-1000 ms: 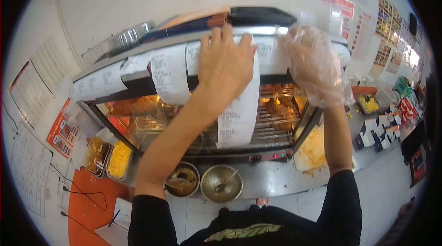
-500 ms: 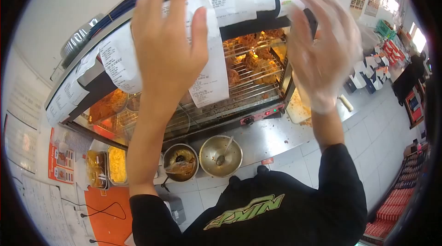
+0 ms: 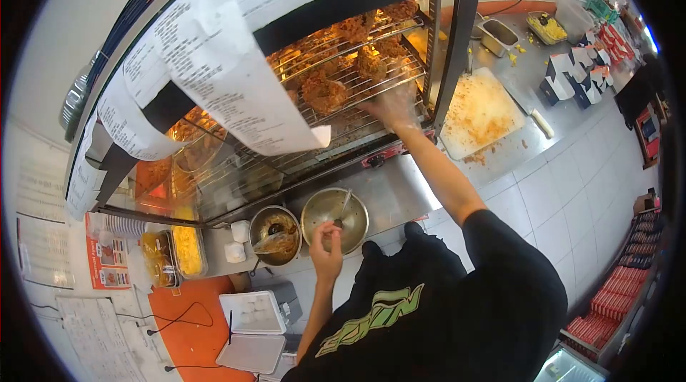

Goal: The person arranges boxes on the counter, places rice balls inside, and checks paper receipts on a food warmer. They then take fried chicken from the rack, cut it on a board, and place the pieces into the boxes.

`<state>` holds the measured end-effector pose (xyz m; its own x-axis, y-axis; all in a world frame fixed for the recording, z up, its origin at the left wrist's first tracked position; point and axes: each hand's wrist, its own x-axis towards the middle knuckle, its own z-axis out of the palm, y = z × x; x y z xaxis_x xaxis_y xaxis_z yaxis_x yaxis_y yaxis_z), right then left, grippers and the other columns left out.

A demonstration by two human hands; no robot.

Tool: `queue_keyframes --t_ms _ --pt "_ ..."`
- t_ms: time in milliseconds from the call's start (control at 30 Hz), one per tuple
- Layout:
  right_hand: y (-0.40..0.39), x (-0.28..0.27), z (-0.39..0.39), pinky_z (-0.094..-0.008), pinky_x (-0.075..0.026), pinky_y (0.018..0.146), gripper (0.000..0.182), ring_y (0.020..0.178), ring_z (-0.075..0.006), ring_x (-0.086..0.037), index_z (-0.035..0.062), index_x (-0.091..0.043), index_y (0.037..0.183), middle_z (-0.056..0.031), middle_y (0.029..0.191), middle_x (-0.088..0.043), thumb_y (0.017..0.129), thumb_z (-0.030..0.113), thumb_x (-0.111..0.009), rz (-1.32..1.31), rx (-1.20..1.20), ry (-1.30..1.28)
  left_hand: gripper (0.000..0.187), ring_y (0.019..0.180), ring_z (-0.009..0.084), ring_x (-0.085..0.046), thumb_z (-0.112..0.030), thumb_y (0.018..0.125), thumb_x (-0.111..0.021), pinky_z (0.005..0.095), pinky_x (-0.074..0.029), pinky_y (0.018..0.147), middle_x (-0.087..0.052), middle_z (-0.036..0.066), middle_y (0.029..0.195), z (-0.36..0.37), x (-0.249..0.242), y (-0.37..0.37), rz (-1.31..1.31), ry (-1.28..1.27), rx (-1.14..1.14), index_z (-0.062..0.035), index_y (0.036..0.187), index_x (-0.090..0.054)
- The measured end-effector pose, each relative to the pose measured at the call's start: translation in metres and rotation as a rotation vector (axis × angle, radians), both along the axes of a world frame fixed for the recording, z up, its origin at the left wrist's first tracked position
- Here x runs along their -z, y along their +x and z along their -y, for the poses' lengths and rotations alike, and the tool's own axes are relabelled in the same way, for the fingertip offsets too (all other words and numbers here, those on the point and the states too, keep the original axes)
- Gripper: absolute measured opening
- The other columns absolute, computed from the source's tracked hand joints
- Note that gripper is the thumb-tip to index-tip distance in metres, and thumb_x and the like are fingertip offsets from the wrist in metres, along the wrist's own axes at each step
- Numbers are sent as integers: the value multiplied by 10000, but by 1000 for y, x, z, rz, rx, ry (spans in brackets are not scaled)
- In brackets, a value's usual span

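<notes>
My right hand (image 3: pixel 394 107), in a clear plastic glove, reaches into the heated display cabinet (image 3: pixel 457 46). It is beside the wire rack (image 3: pixel 343 103), close to pieces of fried chicken (image 3: pixel 325 90). Its fingers look spread and nothing shows in them, though the glove and glare blur them. My bare left hand (image 3: pixel 326 253) hovers at the near edge of a steel bowl (image 3: pixel 363 228), thumb and forefinger apart, holding nothing visible. A spoon (image 3: pixel 346 203) rests in that bowl, partly behind my fingertips.
Long printed receipts (image 3: pixel 214 60) hang over the cabinet front. Left of the steel bowl stands a pot (image 3: pixel 274 259) with dark food, near a tub of yellow food (image 3: pixel 189 250). A crumb-covered cutting board (image 3: pixel 479 114) and a white-handled knife (image 3: pixel 542 123) lie on the right counter.
Both hands have come down from the cabinet's top. My right hand has gone inside among the chicken, and my left has dropped to the steel bowl. The view has shifted too.
</notes>
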<state>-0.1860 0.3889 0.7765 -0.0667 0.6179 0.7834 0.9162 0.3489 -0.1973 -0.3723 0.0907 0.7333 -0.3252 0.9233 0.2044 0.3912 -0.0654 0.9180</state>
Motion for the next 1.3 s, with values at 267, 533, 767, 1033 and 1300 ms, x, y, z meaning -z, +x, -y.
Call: queue_keyframes --t_ms 267,533,767,1033,1300 --pt "4 8 -55 -465 -410 881 510 1073 -320 -535 84 -584 1111 -182 1057 -612 776 469 -585 250 -118 -506 193 843 143 -585 -71 905 -509 268 -438 789 -619 86 879 25 13 52 81 -143 -123 6 1081 -524" --pt "14 20 -38 -444 -428 868 432 1059 -320 -541 80 -619 1056 -181 1065 -605 802 425 -563 343 -170 -110 164 826 152 -601 -82 911 -508 277 -452 791 -632 99 853 36 26 100 176 -190 -117 17 1035 -551" --pt "24 35 -34 -464 -485 732 364 1015 -317 -569 107 -635 1048 -157 1032 -609 806 370 -562 415 -193 12 154 786 169 -615 -63 882 -515 282 -454 747 -654 110 839 27 24 90 99 -161 43 10 998 -584" --pt "28 28 -44 -479 -506 644 407 976 -356 -586 159 -581 1142 -180 1116 -569 760 298 -608 394 -443 -431 148 787 158 -608 -80 894 -517 285 -457 753 -643 103 840 25 37 61 113 -164 59 10 984 -593" --pt "56 28 100 -368 -469 881 548 1052 -329 -568 173 -478 1238 -188 1164 -554 728 223 -673 -71 -706 -399 150 784 154 -607 -85 897 -504 288 -460 762 -638 101 851 9 60 65 190 -213 163 15 972 -587"
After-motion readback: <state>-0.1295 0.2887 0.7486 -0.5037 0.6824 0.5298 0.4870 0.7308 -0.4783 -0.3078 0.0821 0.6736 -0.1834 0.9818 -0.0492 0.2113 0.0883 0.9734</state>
